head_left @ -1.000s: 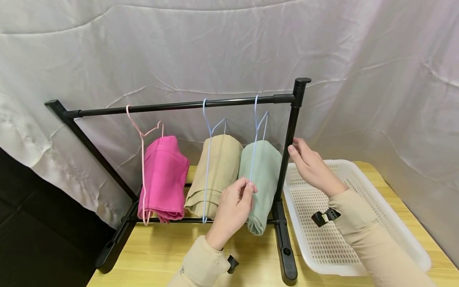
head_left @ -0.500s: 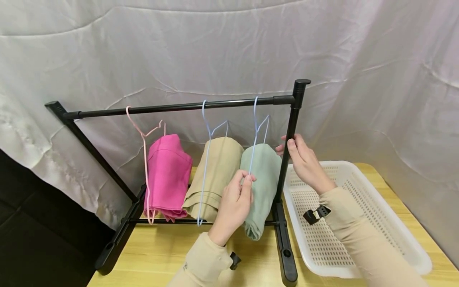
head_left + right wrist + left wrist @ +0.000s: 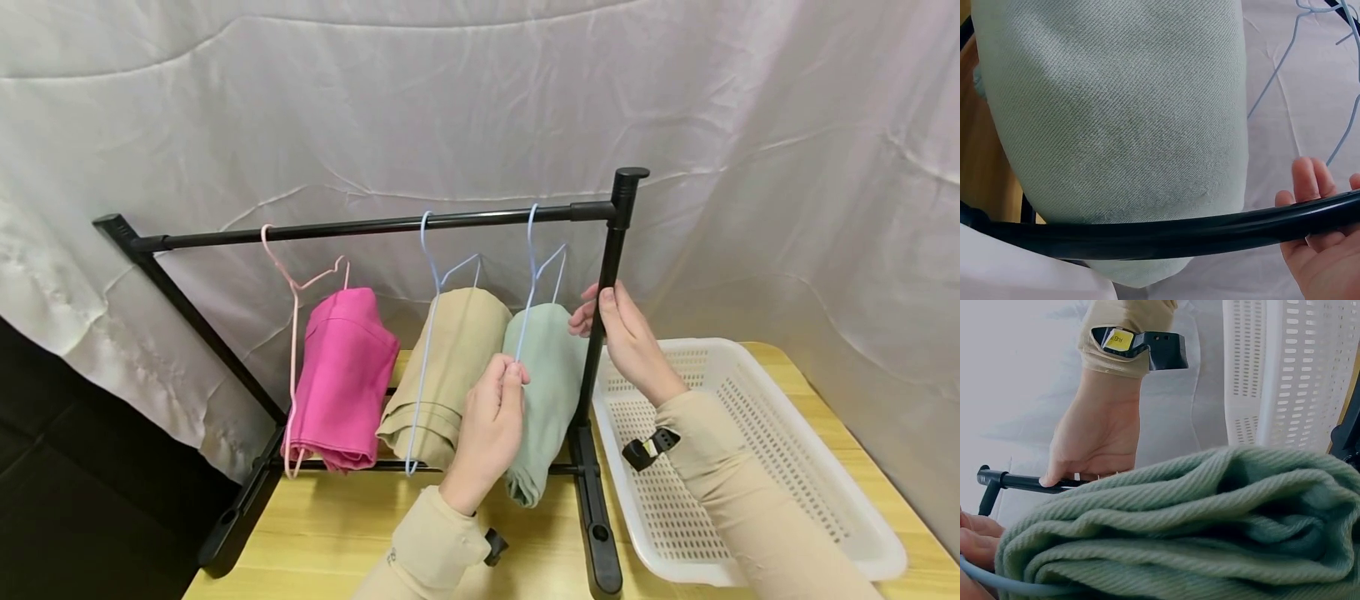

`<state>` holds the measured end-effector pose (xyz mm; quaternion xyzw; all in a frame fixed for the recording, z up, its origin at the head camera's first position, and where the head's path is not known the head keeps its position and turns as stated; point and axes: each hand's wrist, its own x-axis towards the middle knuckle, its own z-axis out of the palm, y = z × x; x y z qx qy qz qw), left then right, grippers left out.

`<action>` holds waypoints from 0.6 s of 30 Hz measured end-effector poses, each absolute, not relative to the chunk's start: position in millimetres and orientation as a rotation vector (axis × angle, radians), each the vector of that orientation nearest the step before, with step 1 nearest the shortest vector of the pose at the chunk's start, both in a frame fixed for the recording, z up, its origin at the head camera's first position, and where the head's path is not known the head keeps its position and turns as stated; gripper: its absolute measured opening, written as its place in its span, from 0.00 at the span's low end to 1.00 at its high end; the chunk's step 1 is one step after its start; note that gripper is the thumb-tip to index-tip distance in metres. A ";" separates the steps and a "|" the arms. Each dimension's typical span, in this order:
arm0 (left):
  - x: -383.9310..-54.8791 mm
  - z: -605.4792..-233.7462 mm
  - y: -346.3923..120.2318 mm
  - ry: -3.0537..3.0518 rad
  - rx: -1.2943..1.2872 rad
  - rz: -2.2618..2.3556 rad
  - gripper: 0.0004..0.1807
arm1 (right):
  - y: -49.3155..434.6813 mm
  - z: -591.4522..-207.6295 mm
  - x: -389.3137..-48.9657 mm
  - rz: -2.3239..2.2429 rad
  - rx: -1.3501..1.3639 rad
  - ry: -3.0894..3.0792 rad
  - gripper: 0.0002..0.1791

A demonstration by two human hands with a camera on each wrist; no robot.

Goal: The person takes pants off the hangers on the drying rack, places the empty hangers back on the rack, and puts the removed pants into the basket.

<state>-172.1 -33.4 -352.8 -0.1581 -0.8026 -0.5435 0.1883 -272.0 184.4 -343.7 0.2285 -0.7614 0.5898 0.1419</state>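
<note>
because all three folded cloths already hang over their hangers on the rack's crossbar [image 3: 352, 228], we judge most of the hanging done. the pink cloth [image 3: 341, 375] is nearest the bar's left end on the pink hanger [image 3: 295, 287], the khaki cloth [image 3: 465, 358] is past the middle on a pale blue one, and the green cloth [image 3: 553, 375] hangs closest to the right end, just beside the right upright [image 3: 612, 250].

what seems left, as we read it, is settling the green one: our left hand [image 3: 483, 429] pinches the near wire of its blue hanger [image 3: 533, 279] between thumb and fingers, so that grip is not yet given up. our right hand [image 3: 637, 346] holds the upright, thumb in front and fingers passing behind it; how firmly, we cannot tell. the left wrist view shows the green folds lying in layers, right by our left fingers.

toward the desk's [image 3: 360, 542] right edge sits the white basket [image 3: 675, 517]. we see no cloth in the part of it that shows, though our right sleeve hides some, so perhaps nothing more waits there.
</note>
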 end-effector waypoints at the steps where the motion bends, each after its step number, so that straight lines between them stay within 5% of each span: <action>1: -172.1 -353.0 -33.2 -2.253 -0.438 -1.519 0.15 | 184.0 -343.9 -271.8 1.713 0.656 -2.193 0.29; 18: -171.2 -347.9 -33.8 -2.219 -0.409 -1.471 0.14 | 177.1 -350.1 -275.2 1.856 0.644 -2.092 0.20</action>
